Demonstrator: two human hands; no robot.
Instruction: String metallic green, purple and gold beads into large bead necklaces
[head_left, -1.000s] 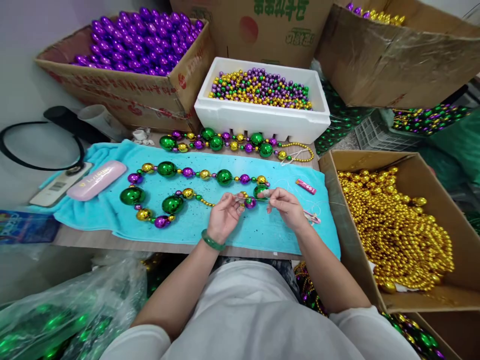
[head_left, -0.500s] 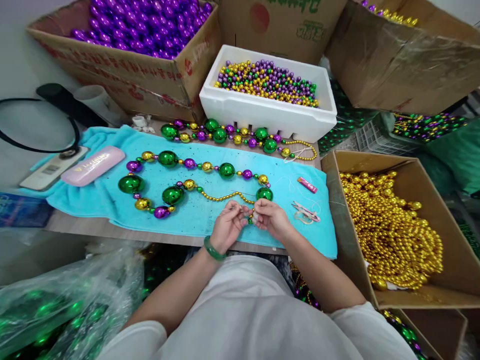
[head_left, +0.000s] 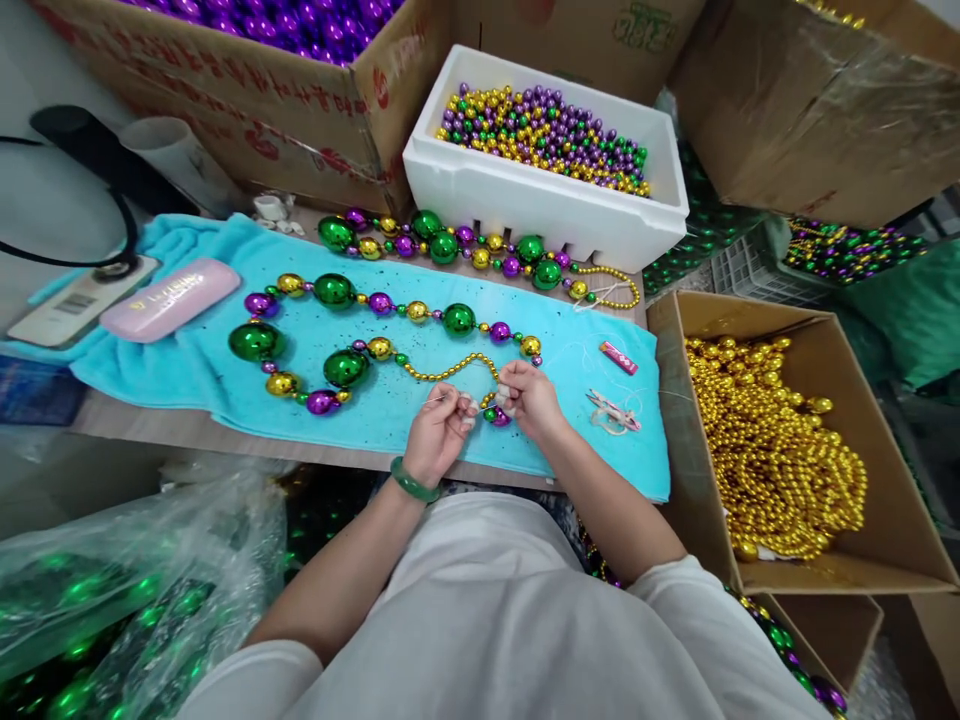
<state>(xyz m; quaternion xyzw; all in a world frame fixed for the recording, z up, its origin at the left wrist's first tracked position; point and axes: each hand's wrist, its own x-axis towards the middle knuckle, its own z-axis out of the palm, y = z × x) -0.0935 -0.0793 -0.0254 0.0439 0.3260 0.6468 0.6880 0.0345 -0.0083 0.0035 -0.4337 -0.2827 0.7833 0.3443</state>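
My left hand (head_left: 442, 430), with a green bangle (head_left: 414, 480) at its wrist, pinches a thin white string near the towel's front edge. Just right of it, my right hand (head_left: 527, 397) has its fingertips closed on the same string, close to small gold beads. Below the fingers a purple bead (head_left: 496, 416) and a green one show. A necklace of large green, gold and purple beads (head_left: 459, 319) loops over the blue towel (head_left: 390, 420), and its small gold bead chain (head_left: 442, 374) runs up to my right hand. A second bead strand (head_left: 480, 258) lies behind it.
Pink scissors (head_left: 615, 412) and a small pink packet (head_left: 618, 357) lie right of my hands. A pink case (head_left: 171, 300) rests at left. Behind stands a white foam box (head_left: 540, 212) of beads; at right, a carton (head_left: 694, 470) holds gold bead chains.
My hands have moved slightly apart, with string stretched between them. My right hand now covers the spot where a large green bead showed. The whole view has shifted a little.
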